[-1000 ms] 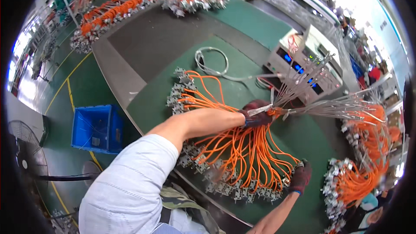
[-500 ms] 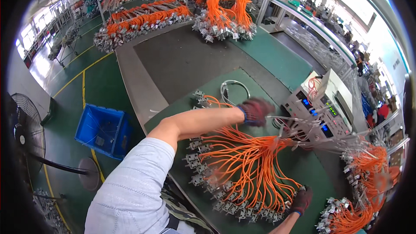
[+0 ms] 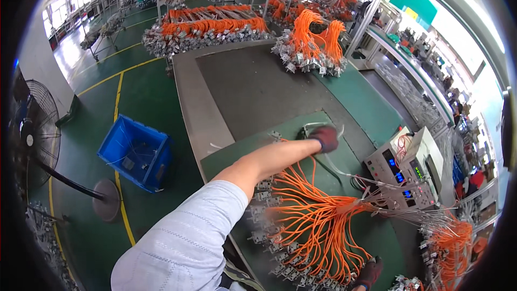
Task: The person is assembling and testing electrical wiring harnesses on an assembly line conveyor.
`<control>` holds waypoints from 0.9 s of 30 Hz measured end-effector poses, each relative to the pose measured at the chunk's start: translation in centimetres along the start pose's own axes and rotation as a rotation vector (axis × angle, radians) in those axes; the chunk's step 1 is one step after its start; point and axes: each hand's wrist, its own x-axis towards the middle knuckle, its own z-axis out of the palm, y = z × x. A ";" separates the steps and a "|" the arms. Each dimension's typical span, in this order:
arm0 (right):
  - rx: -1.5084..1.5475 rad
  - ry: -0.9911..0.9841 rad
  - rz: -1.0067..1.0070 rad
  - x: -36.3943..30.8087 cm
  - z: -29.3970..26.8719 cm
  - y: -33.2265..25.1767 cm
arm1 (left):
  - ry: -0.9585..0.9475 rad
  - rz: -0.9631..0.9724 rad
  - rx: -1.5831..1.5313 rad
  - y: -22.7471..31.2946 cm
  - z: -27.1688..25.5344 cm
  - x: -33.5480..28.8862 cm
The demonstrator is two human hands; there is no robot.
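Note:
A wide bundle of orange cables (image 3: pixel 307 210) is fanned out over the green mat (image 3: pixel 258 153), gathered at its right end. Metal-grey connectors (image 3: pixel 301 277) line its outer edge. My left hand (image 3: pixel 326 139), in a dark red glove and blurred, is over a loop of grey cable (image 3: pixel 336 170) beyond the bundle; the blur hides how its fingers meet the cable. At the near right end of the fan, my gloved right hand (image 3: pixel 369 274) has its fingers closed round the end of an orange cable; the fingers hide the connector there.
A tester box with lit displays (image 3: pixel 401 172) stands to the right, with pale leads (image 3: pixel 388 196) running from it. More orange cable bundles lie at the far edge (image 3: pixel 312 48) and right (image 3: pixel 452 245). A blue crate (image 3: pixel 134 153) and a fan (image 3: pixel 40 116) are on the left floor.
The view has shifted, so the scene sits lower and further right. My left hand has moved away and leftward onto the grey cable loop. My right hand stays at the bundle's near right end.

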 end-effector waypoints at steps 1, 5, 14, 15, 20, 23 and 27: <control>0.004 -0.015 -0.030 0.3 0.5 -0.5 | 0.230 -0.070 -0.380 -3.6 -1.9 -0.2; -0.055 0.052 -0.147 0.7 0.9 -1.3 | 0.502 0.166 -0.935 -9.4 -11.6 -3.2; -0.155 0.185 -0.406 -4.3 -4.8 -3.0 | -0.055 0.341 -1.845 -0.9 -22.2 -16.3; 0.069 0.058 -0.367 -6.7 -4.6 -8.0 | -0.013 0.278 -1.766 0.8 -22.5 -18.6; 0.560 -0.276 -0.798 -16.1 -3.0 -19.9 | -0.355 0.350 -1.837 6.0 -20.0 -24.0; 0.644 -0.409 -0.834 -19.6 0.1 -22.3 | -0.482 0.312 -1.890 9.2 -18.5 -26.7; 0.769 -0.596 -0.693 -21.7 2.7 -20.8 | -0.551 0.259 -1.995 10.8 -14.8 -26.6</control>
